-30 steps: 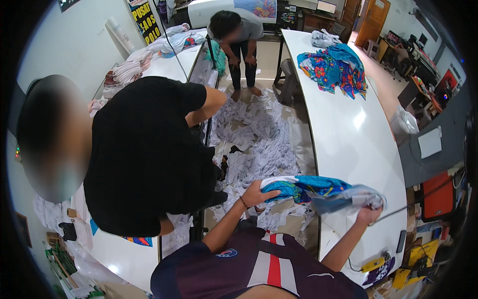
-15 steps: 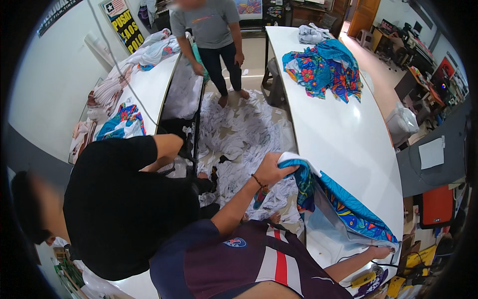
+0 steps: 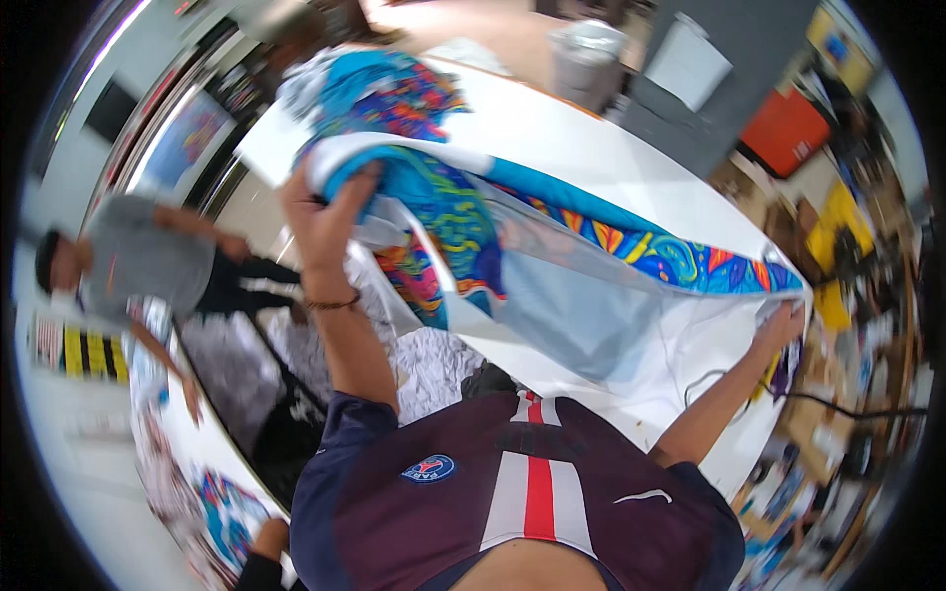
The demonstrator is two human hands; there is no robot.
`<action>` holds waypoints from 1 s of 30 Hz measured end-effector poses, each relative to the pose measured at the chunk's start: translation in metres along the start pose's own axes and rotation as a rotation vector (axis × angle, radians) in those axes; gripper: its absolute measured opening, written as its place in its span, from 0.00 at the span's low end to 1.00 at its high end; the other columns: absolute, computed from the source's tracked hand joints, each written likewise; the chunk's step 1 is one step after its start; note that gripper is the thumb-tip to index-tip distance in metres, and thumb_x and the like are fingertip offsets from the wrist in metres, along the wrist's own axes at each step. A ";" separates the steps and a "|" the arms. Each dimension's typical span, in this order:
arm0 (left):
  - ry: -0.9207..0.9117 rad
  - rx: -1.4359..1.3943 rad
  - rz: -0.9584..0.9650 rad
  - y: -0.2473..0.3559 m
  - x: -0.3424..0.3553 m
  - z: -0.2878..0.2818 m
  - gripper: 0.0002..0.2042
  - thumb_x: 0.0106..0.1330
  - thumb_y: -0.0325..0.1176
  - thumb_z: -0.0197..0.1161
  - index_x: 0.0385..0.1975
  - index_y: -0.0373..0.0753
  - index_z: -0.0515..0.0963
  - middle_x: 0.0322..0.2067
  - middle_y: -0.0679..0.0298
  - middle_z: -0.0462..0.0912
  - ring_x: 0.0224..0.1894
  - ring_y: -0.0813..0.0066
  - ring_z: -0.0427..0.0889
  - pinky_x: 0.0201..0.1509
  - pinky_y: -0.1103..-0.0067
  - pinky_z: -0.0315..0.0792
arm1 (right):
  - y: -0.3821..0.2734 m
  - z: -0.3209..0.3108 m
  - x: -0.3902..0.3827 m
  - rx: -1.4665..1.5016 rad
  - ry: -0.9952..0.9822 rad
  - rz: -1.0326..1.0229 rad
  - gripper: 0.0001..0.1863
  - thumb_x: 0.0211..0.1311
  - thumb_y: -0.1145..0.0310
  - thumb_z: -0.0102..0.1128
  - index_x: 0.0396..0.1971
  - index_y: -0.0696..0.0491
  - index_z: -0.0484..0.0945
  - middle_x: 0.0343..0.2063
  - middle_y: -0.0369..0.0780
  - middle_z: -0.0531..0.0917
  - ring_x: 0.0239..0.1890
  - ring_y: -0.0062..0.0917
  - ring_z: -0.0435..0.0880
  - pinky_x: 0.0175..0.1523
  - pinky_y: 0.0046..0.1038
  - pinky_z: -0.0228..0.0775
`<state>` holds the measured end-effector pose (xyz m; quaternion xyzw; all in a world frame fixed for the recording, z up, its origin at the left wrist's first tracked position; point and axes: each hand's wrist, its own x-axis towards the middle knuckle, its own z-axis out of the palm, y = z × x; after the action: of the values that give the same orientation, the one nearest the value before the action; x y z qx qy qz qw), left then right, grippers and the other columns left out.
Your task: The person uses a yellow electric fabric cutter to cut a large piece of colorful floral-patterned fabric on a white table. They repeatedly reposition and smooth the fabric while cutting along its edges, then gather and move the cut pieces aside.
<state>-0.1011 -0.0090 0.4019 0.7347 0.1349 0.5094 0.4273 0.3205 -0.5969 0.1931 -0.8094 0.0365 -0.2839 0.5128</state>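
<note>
My left hand [image 3: 325, 217], closed on one end of a long printed cloth [image 3: 631, 236] with turquoise, multicoloured patterns and white edging, is raised over the white work table [image 3: 537, 108]. The cloth stretches to my right hand [image 3: 778, 325], closed on its other end near the table's right side. Its pale grey inner face shows between my hands. A heap of turquoise floral fabric [image 3: 370, 84] lies on the table beyond my left hand.
A co-worker in grey [image 3: 158, 256] stands at left by a second table [image 3: 207, 433]. Another person's arm [image 3: 271, 542] enters lower left. White scraps [image 3: 434, 364] cover the floor between the tables. A plastic-wrapped bag [image 3: 586, 64] and yellow items [image 3: 838, 222] are beyond my table.
My view has swung right toward the table. I have raised and spread the cloth between both hands. The co-worker in grey straightened from bending; the one in black is mostly out of view.
</note>
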 end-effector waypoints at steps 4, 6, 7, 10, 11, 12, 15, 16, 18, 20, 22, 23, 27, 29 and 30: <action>-0.090 -0.028 0.047 -0.063 0.091 0.020 0.12 0.65 0.27 0.74 0.46 0.31 0.85 0.37 0.69 0.86 0.38 0.84 0.81 0.45 0.85 0.75 | -0.069 -0.016 -0.013 0.691 0.144 0.409 0.18 0.75 0.61 0.56 0.58 0.53 0.79 0.50 0.40 0.86 0.49 0.29 0.85 0.56 0.32 0.77; -0.229 -0.038 0.048 -0.107 0.133 0.042 0.11 0.68 0.28 0.72 0.46 0.31 0.85 0.38 0.70 0.86 0.40 0.85 0.80 0.47 0.85 0.74 | -0.039 -0.046 0.011 0.538 0.037 0.158 0.17 0.77 0.61 0.52 0.58 0.53 0.78 0.52 0.41 0.85 0.52 0.33 0.86 0.59 0.38 0.78; -0.321 0.044 0.043 -0.128 0.147 0.050 0.11 0.69 0.29 0.71 0.47 0.32 0.85 0.40 0.70 0.86 0.41 0.84 0.80 0.48 0.85 0.74 | -0.028 -0.061 0.019 0.443 0.008 0.049 0.17 0.79 0.61 0.50 0.58 0.52 0.78 0.53 0.41 0.85 0.53 0.34 0.86 0.60 0.41 0.78; -0.514 0.231 0.152 -0.185 0.160 0.086 0.15 0.69 0.31 0.71 0.53 0.35 0.84 0.44 0.61 0.89 0.45 0.75 0.84 0.52 0.80 0.76 | -0.036 -0.078 0.017 0.208 0.096 -0.118 0.16 0.81 0.64 0.48 0.59 0.53 0.76 0.54 0.42 0.85 0.54 0.36 0.86 0.61 0.46 0.79; -0.622 0.403 0.163 -0.211 0.156 0.087 0.17 0.69 0.35 0.71 0.55 0.37 0.84 0.46 0.56 0.89 0.47 0.68 0.86 0.54 0.75 0.77 | -0.044 -0.076 0.006 0.247 0.097 -0.104 0.16 0.79 0.66 0.50 0.59 0.54 0.76 0.54 0.42 0.85 0.55 0.36 0.85 0.61 0.45 0.79; -0.721 0.577 0.184 -0.247 0.152 0.085 0.19 0.69 0.38 0.71 0.57 0.38 0.83 0.49 0.51 0.89 0.50 0.60 0.88 0.56 0.71 0.78 | -0.054 -0.077 -0.004 0.285 0.101 -0.094 0.16 0.78 0.68 0.51 0.60 0.55 0.76 0.54 0.43 0.85 0.57 0.36 0.85 0.61 0.44 0.79; -1.321 0.884 -0.222 -0.339 0.107 0.077 0.38 0.59 0.61 0.73 0.61 0.36 0.81 0.60 0.45 0.82 0.63 0.51 0.81 0.65 0.63 0.75 | -0.165 -0.048 -0.051 0.927 0.180 0.299 0.20 0.73 0.81 0.53 0.62 0.59 0.76 0.56 0.42 0.84 0.60 0.34 0.82 0.61 0.37 0.79; -1.501 0.916 -0.057 -0.336 0.086 0.102 0.42 0.57 0.66 0.72 0.64 0.40 0.79 0.56 0.45 0.84 0.59 0.48 0.83 0.66 0.62 0.74 | -0.171 -0.063 -0.060 0.887 0.128 0.215 0.19 0.74 0.80 0.54 0.62 0.59 0.76 0.56 0.42 0.83 0.60 0.33 0.83 0.61 0.36 0.79; -1.372 0.480 -0.284 -0.317 0.032 0.137 0.44 0.54 0.58 0.79 0.67 0.35 0.76 0.61 0.43 0.81 0.62 0.50 0.82 0.70 0.63 0.72 | -0.168 -0.070 -0.073 0.829 -0.010 0.081 0.19 0.74 0.79 0.55 0.62 0.59 0.77 0.56 0.43 0.83 0.59 0.31 0.83 0.61 0.34 0.79; -1.266 0.143 -0.014 -0.274 -0.018 0.192 0.45 0.53 0.53 0.81 0.68 0.33 0.72 0.66 0.44 0.75 0.70 0.49 0.72 0.74 0.63 0.65 | -0.204 -0.076 -0.086 0.632 -0.058 -0.020 0.18 0.73 0.79 0.55 0.61 0.58 0.78 0.56 0.42 0.84 0.56 0.26 0.85 0.58 0.29 0.78; -1.241 -0.023 0.128 -0.246 -0.071 0.234 0.46 0.54 0.51 0.81 0.70 0.33 0.70 0.67 0.43 0.74 0.70 0.46 0.71 0.76 0.60 0.63 | -0.203 -0.092 -0.088 0.465 -0.129 -0.124 0.18 0.73 0.78 0.57 0.60 0.57 0.78 0.56 0.42 0.84 0.53 0.23 0.85 0.56 0.26 0.78; -1.321 -0.026 0.133 -0.236 -0.093 0.248 0.45 0.54 0.51 0.80 0.71 0.36 0.69 0.67 0.43 0.74 0.70 0.45 0.71 0.76 0.60 0.63 | -0.228 -0.092 -0.097 0.445 -0.105 -0.097 0.17 0.73 0.76 0.57 0.59 0.57 0.78 0.54 0.41 0.84 0.49 0.21 0.85 0.53 0.25 0.79; -1.489 -0.039 0.295 -0.225 -0.139 0.283 0.45 0.53 0.50 0.80 0.71 0.40 0.69 0.60 0.46 0.80 0.66 0.46 0.75 0.72 0.58 0.65 | -0.221 -0.133 -0.094 0.628 0.132 -0.105 0.19 0.72 0.80 0.48 0.60 0.61 0.76 0.52 0.45 0.84 0.52 0.31 0.87 0.60 0.36 0.82; -1.549 0.089 0.257 -0.212 -0.144 0.292 0.37 0.51 0.47 0.80 0.63 0.40 0.78 0.47 0.48 0.88 0.54 0.49 0.85 0.64 0.59 0.72 | -0.230 -0.159 -0.096 0.683 0.258 -0.167 0.18 0.73 0.78 0.47 0.59 0.60 0.76 0.52 0.47 0.84 0.52 0.34 0.88 0.60 0.37 0.82; -1.593 0.055 0.200 -0.204 -0.139 0.293 0.33 0.52 0.46 0.79 0.59 0.39 0.80 0.44 0.48 0.88 0.50 0.49 0.87 0.61 0.61 0.75 | -0.235 -0.170 -0.098 0.718 0.384 -0.183 0.18 0.73 0.78 0.47 0.59 0.60 0.76 0.52 0.47 0.84 0.52 0.34 0.88 0.60 0.37 0.82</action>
<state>0.1386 -0.1186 0.1234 0.8964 -0.2643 -0.1354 0.3292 0.0993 -0.5888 0.4049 -0.5115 -0.0419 -0.4686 0.7191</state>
